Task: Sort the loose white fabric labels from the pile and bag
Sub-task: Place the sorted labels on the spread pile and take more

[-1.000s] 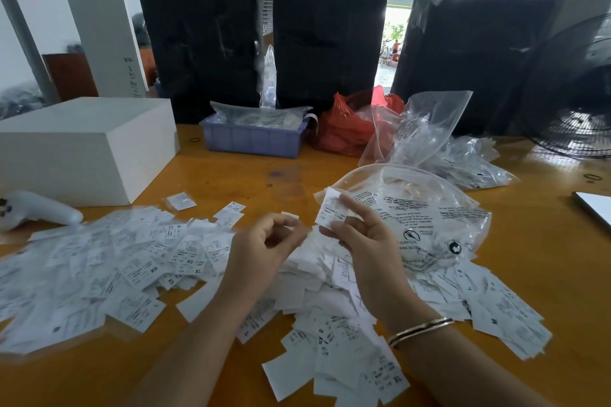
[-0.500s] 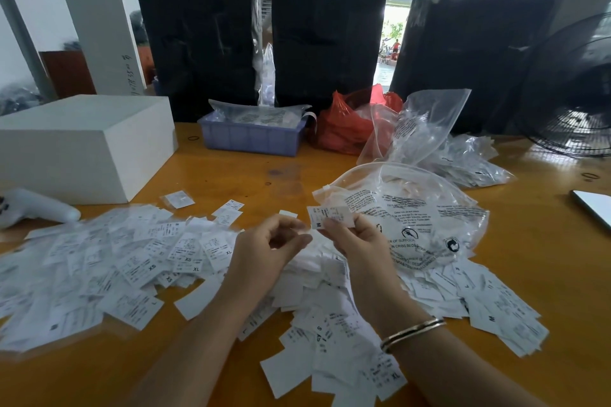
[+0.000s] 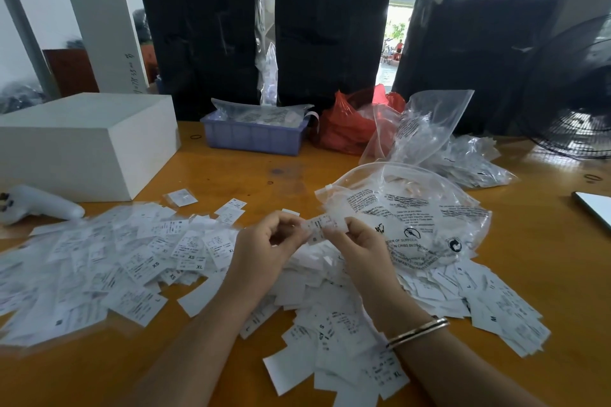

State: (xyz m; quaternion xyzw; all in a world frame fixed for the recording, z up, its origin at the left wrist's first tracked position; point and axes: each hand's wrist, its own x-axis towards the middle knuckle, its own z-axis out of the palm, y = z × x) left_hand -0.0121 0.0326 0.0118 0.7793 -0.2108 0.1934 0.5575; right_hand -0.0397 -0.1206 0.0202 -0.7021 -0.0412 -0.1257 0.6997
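A wide pile of white fabric labels (image 3: 132, 261) with printed size letters covers the wooden table from the left edge to the right, spreading under both my forearms. Above the middle of the pile, one white label (image 3: 322, 225) is pinched between my right hand (image 3: 355, 241) and the fingertips of my left hand (image 3: 264, 244). My left hand's fingers are curled. Just beyond my right hand lies a clear plastic bag (image 3: 429, 208) with black printed text, some labels under its near edge.
A white box (image 3: 82, 142) and a white handheld device (image 3: 36, 205) sit at the left. A lavender tray (image 3: 251, 139), a red bag (image 3: 350, 129) and more clear bags (image 3: 463, 155) stand behind. A fan (image 3: 575, 99) is at right, with a person behind black bundles (image 3: 330, 43).
My right hand has lowered the label it held up and brought it toward my left hand, which now pinches its other end. The view has shifted slightly.
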